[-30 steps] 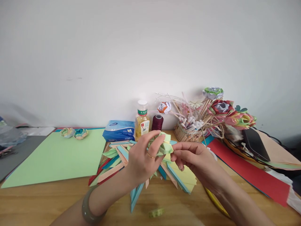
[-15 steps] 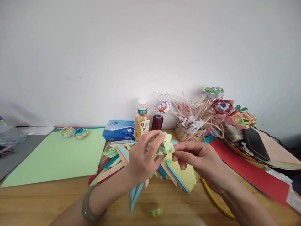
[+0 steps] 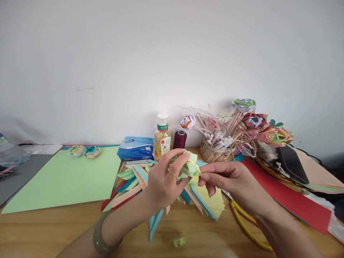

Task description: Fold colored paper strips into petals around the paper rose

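Observation:
My left hand (image 3: 163, 179) is wrapped round a folded paper flower (image 3: 191, 166) in pale green and yellow. From the right, my right hand (image 3: 225, 177) pinches the flower's edge between thumb and forefinger. Beneath both hands lies a spread pile of folded paper strips (image 3: 130, 184) in blue, green, peach and red. Yellow paper pieces (image 3: 213, 200) stick out at the pile's right side. Yellow-handled scissors (image 3: 245, 229) lie partly under my right forearm.
Two small paper rings (image 3: 92, 152) rest on a green sheet (image 3: 64, 179). Behind the pile stand a blue tissue pack (image 3: 136, 148), a bottle (image 3: 162, 138) and a thread spool (image 3: 180, 139). A basket (image 3: 213, 153) and paper flowers (image 3: 253, 123) are at the right, near red paper (image 3: 295, 200).
My right hand has shifted slightly to the right at the flower's edge, and more of the scissors shows. My left hand has barely moved.

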Demonstrator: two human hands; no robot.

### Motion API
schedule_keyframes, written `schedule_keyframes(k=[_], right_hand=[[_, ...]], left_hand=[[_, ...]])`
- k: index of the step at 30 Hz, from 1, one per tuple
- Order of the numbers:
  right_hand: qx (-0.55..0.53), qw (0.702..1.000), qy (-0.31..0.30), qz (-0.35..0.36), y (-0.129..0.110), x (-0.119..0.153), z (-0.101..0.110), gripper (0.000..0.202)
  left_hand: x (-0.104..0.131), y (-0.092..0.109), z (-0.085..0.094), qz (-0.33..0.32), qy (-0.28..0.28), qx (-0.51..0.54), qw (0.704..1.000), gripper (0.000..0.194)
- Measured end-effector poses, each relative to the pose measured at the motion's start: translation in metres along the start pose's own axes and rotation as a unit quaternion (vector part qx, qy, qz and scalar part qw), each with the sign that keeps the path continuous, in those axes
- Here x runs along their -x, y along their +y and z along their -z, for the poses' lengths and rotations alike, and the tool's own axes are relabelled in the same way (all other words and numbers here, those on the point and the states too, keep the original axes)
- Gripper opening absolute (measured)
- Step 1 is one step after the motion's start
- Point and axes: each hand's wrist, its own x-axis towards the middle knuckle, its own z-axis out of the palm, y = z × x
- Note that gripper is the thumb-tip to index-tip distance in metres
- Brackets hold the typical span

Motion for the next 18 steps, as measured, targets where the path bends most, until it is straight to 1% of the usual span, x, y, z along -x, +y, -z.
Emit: schedule_keyframes(k=[6,11,14,18], right_hand=[[-0.016,1.0,0.005,-0.014,0.001,-0.001,-0.003,0.017],[-0.019,0.999,0.024,-0.017,0.003,-0.002,-0.006,0.014],[0.003,0.999,0.035,0.009,0.002,0.0,-0.011,0.015],[0.068,0.993,0.069,0.065,0.002,0.004,-0.02,0.018]], left_hand=[[-0.001,0.003,0.0,0.0,0.003,0.001,1.0,0.046],[-0.003,0.005,0.001,-0.009,0.009,0.001,1.0,0.042],[-0.003,0.006,0.002,-0.025,0.017,-0.008,0.999,0.039],[-0.001,0.006,0.0,-0.042,0.041,-0.034,0.998,0.038]])
